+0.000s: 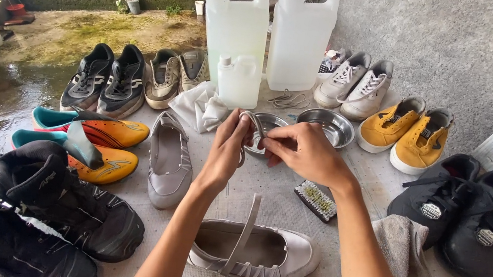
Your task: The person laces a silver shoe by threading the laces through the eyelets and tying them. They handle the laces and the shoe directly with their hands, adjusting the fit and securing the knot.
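Note:
My left hand and my right hand meet above the table, both pinching a thin grey strap that curls between the fingers. Just beneath them lies a silver-grey flat shoe with a loose strap standing up over its opening. Its mate, a second grey flat shoe, rests to the left. Behind the hands sit two small metal bowls, a near bowl partly hidden by my fingers and a far bowl.
Two big white jugs and a small white bottle stand at the back. Pairs of shoes ring the table: yellow, black, white, orange-teal cleats. A brush and a grey towel lie right.

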